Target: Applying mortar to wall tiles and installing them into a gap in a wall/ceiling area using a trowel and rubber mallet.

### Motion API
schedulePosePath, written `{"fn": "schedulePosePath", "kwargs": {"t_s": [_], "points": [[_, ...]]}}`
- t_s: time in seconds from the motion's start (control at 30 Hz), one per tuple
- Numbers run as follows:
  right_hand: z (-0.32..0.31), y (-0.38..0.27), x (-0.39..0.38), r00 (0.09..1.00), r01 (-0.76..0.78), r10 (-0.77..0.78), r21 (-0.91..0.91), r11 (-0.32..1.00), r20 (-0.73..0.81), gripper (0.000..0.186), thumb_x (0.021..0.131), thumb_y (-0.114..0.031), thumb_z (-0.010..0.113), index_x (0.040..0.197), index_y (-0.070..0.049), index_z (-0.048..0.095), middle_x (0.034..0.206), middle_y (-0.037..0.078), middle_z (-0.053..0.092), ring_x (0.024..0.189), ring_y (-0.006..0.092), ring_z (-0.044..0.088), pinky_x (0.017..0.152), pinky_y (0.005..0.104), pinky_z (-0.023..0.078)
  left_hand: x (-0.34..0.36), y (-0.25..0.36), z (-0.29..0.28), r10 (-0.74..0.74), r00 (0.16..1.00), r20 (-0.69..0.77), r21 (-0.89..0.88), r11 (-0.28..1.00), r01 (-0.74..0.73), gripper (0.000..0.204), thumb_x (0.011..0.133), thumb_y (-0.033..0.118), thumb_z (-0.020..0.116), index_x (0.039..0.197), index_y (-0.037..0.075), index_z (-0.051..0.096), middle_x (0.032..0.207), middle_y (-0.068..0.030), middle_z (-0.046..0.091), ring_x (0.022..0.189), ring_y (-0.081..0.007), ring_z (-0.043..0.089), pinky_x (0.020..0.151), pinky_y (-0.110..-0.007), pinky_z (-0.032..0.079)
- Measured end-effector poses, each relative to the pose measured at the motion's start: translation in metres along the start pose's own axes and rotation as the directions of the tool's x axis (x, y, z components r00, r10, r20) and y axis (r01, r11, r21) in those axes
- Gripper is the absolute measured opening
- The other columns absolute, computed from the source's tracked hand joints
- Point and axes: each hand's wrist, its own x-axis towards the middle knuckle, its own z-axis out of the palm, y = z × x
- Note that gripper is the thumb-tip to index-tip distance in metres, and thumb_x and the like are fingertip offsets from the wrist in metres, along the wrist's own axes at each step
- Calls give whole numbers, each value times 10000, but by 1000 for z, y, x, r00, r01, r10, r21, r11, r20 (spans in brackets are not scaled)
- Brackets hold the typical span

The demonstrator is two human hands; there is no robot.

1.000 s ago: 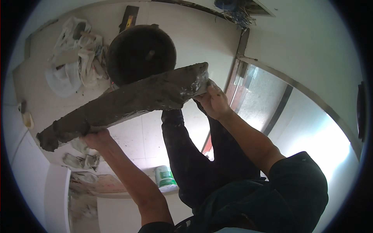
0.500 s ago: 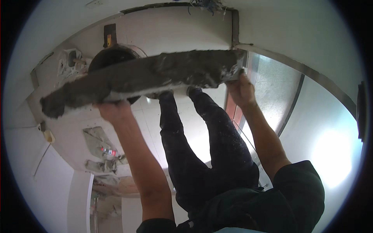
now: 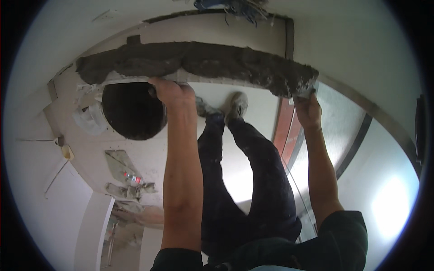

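Note:
A long narrow strip (image 3: 199,61), probably a tile, spans the view in front of me. Thick, wet-looking grey mortar covers the side I see, and a pale edge shows below it. My left hand (image 3: 174,92) is closed round that lower edge near the middle. At the right end, my right hand (image 3: 308,110) grips the strip by its corner, fingers partly hidden behind it. Behind the strip on the left, a round tub (image 3: 133,113) with a dark inside stands on the floor, its far rim covered by the strip.
Blue wires (image 3: 239,8) hang from the wall at the top. A red-brown sill (image 3: 287,131) and a glass panel lie to the right. Left on the floor are a bottle (image 3: 132,177), crumpled sheets (image 3: 118,165) and a whitish plastic bag (image 3: 89,118).
The strip has moved up and right in view, and its left end has risen relative to the right. Both hands moved with it. More of the tub and my shoes now shows.

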Motion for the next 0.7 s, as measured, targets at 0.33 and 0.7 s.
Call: {"fn": "schedulePosePath", "kwargs": {"t_s": [0.33, 0.7], "points": [[-91, 77, 92, 1000, 2, -5, 181, 984, 17, 395, 1014, -249, 332, 1346, -54, 416, 1382, 110, 464, 1282, 262, 427, 1108, 445, 314, 113, -94, -42, 31, 996, 86, -24, 999, -29, 613, 947, 560, 356, 1304, 80, 486, 1310, -76, 519, 1191, -260, 493, 1045, -406, 397], [-211, 107, 271, 997, 19, -24, 61, 998, 77, 447, 907, -246, 566, 1317, -90, 477, 1330, 118, 520, 1260, 273, 446, 1121, 429, 290, 254, -216, -58, 86, 996, 23, -19, 996, -86, 639, 995, 505, 127, 1397, 67, 362, 1438, -93, 383, 1295, -269, 389, 1118, -407, 305]]}}
